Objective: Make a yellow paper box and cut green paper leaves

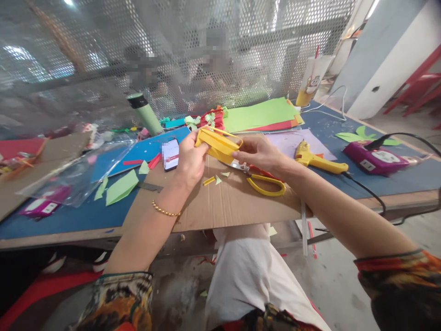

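Observation:
A folded yellow paper piece (218,142) is held up over the brown cardboard sheet (206,207), between both hands. My left hand (191,158) grips its left end, thumb on the near face. At its lower right end, the fingers of my right hand (257,154) are closed on the paper. A thin yellow strip arches along its top. Just below lie scissors (267,185) with yellow handles, their blades partly under my right hand. Small green and yellow paper scraps (218,179) are on the cardboard. A phone (170,154) rests left of my left hand.
To the right are a yellow glue gun (319,158) and a purple power socket (377,156) with cords. Green paper sheets (258,116), a green bottle (146,114) and a drink cup (312,80) stand at the back. Plastic bags (79,170) lie left, before a perforated metal screen (241,46).

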`<state>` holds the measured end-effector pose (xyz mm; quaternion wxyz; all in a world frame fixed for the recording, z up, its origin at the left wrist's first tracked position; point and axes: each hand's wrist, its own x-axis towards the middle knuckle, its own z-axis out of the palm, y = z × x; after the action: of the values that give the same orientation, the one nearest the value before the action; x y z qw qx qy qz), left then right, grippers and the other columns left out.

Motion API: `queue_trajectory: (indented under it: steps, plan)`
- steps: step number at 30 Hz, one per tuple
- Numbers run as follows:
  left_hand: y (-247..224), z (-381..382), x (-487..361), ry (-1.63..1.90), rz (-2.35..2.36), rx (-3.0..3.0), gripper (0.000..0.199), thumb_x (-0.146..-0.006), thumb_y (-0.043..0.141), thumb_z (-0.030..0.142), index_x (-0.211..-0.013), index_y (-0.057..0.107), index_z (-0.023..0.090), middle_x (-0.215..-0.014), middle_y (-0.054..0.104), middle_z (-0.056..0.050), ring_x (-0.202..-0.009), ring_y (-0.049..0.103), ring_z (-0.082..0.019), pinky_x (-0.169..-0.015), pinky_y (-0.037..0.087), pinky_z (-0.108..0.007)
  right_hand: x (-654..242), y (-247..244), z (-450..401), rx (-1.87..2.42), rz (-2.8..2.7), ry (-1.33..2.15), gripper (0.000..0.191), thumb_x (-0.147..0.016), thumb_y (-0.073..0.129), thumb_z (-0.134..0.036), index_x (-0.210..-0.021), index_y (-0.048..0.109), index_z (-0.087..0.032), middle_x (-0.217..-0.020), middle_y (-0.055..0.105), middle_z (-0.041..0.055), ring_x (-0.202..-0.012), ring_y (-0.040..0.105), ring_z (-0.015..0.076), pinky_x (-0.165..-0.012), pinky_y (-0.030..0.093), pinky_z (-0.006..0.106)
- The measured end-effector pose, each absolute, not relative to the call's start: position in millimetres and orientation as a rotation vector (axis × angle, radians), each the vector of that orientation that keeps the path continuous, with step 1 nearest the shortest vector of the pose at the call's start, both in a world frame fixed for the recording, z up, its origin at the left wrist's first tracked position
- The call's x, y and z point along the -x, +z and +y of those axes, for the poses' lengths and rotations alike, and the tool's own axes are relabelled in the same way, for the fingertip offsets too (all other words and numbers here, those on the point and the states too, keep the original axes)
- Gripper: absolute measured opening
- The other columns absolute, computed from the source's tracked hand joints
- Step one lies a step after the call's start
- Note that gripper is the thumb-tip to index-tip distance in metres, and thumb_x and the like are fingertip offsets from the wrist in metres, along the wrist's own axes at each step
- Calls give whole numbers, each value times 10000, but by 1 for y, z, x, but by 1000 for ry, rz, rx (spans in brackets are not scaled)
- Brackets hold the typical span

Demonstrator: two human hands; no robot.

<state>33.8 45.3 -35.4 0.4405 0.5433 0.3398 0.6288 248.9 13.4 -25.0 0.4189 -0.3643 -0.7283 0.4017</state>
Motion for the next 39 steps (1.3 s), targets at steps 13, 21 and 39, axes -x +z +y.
queue_trajectory:
  steps: [13,21,39]
  plan:
    - [-40,43,-36,1601,865,-1334,332,-735,780,100,-1038,721,223,-1092,808,-33,-1152,752,-225,-1048,611,-355,-254,-25,14,952,-1713,1034,520,-848,833,-672,-970,784,-169,-931,754,65,-792,630,167,-661,485,283]
    - [-35,37,-39,1515,812,-1359,302,-772,766,89,-1042,715,213,-1081,791,-42,-1160,746,-230,-1084,601,-384,-255,-23,14,968,-1554,1293,275,-794,900,-407,-883,785,-172,-811,732,32,-700,625,127,-612,473,239]
    - [-36,38,-39,1504,854,-1397,270,-757,855,142,-997,752,208,-1023,804,-35,-1132,760,-242,-1027,631,-378,-260,-16,10,916,-1639,1316,359,-800,925,-518,-838,759,-201,-831,723,55,-712,606,163,-607,459,290]
